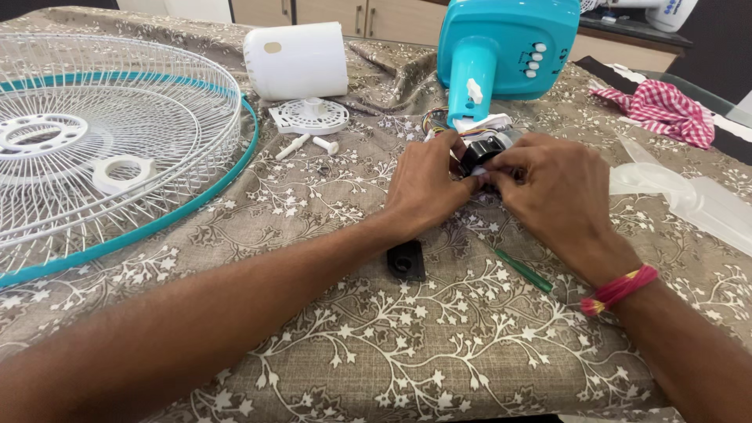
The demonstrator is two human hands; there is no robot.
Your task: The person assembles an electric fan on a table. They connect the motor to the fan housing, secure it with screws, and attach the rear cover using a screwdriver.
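Observation:
Both my hands meet over a small black motor part (pixel 478 150) with coloured wires, lying just in front of the turquoise fan body (pixel 505 47). My left hand (pixel 427 184) grips the part from the left with its fingers curled on it. From the right, my right hand (pixel 548 188) pinches the same part; a red thread band sits on that wrist. What my fingertips hold beneath the part is hidden.
A white wire fan guard with a teal rim (pixel 102 149) fills the left. A white motor cover (pixel 296 61), a white slotted disc (pixel 311 116), two white pegs (pixel 305 146), a black plastic piece (pixel 406 261), a green screwdriver (pixel 523 270), a red checked cloth (pixel 664 111) and clear plastic (pixel 689 200) lie around.

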